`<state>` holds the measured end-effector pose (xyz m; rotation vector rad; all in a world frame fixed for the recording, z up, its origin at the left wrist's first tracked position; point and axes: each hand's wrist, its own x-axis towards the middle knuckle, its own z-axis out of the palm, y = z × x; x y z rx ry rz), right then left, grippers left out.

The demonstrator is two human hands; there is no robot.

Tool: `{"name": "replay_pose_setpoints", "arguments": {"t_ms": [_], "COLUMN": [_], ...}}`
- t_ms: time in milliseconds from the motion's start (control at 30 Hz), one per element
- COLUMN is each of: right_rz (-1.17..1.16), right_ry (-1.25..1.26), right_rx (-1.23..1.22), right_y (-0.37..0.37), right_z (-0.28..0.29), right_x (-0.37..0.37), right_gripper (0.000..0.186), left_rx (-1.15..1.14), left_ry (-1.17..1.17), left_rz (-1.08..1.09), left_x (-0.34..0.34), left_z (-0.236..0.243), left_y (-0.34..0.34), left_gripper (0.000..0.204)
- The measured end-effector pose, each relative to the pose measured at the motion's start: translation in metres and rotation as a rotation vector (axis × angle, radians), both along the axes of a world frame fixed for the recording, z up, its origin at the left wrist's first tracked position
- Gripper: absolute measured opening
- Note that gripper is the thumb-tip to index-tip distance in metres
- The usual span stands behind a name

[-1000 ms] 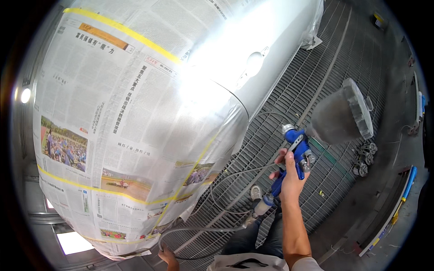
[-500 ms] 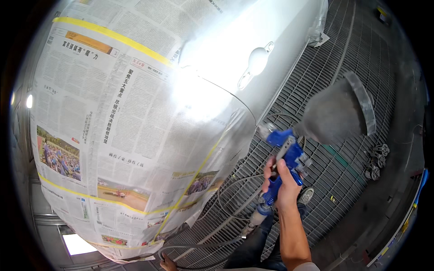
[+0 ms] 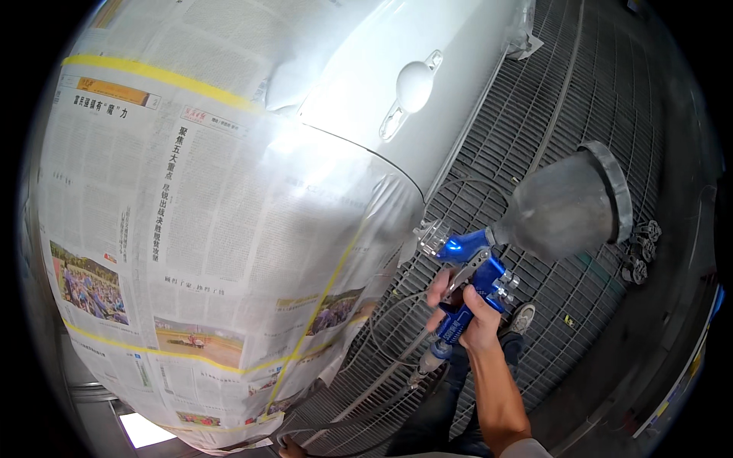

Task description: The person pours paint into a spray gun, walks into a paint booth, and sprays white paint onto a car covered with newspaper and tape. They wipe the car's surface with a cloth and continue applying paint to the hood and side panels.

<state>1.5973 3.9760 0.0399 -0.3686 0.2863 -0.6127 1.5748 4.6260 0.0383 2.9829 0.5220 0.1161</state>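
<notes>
My right hand [image 3: 479,322] is wrapped round the handle of a blue spray gun [image 3: 475,263], with a finger or two by its silver trigger. On top of the gun sits a grey, stained paint cup [image 3: 561,206], tilted over to the right. The nozzle faces the white car door [image 3: 447,46], beside the edge of the newspaper masking [image 3: 214,214]. At the lower edge, my left hand [image 3: 290,449], only partly visible, is closed on a dark air hose [image 3: 351,424]. Yellow tape [image 3: 160,75] runs across the newspaper.
A recessed door handle area [image 3: 413,88] shows on the white panel. Metal floor grating [image 3: 550,305] lies underfoot, with my shoe [image 3: 521,317] on it. Some grey crumpled objects [image 3: 635,267] lie at the right. The hose loops over the grating near my legs.
The spray gun and right hand have shifted slightly down and left in view, and the gun's nozzle shows more clearly. The car has slid left in the picture. Both hands keep their hold.
</notes>
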Motion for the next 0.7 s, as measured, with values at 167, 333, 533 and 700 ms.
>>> {"name": "replay_pose_setpoints", "arguments": {"t_ms": [167,333,533,700], "right_rz": [-0.027,-0.111,-0.161,-0.193], "right_ry": [0.122,0.236,0.305,0.402], "right_rx": [0.098,0.183,0.245,0.324], "right_y": [0.003,0.005,0.012,0.015], "right_z": [-0.035,-0.091,-0.156,-0.219], "right_x": [0.008,0.014,0.025,0.038], "right_gripper": [0.033,0.026,0.022,0.024], "left_rx": [-0.228,-0.212,-0.041,-0.024], "left_ry": [0.035,0.061,0.088,0.103], "left_rz": [0.303,0.314,0.188,0.110], "left_x": [0.009,0.013,0.015,0.025], "left_z": [0.010,0.015,-0.009,-0.017], "left_y": [-0.024,-0.052,-0.003,-0.019], "left_gripper": [0.044,0.045,0.037,0.036]}}
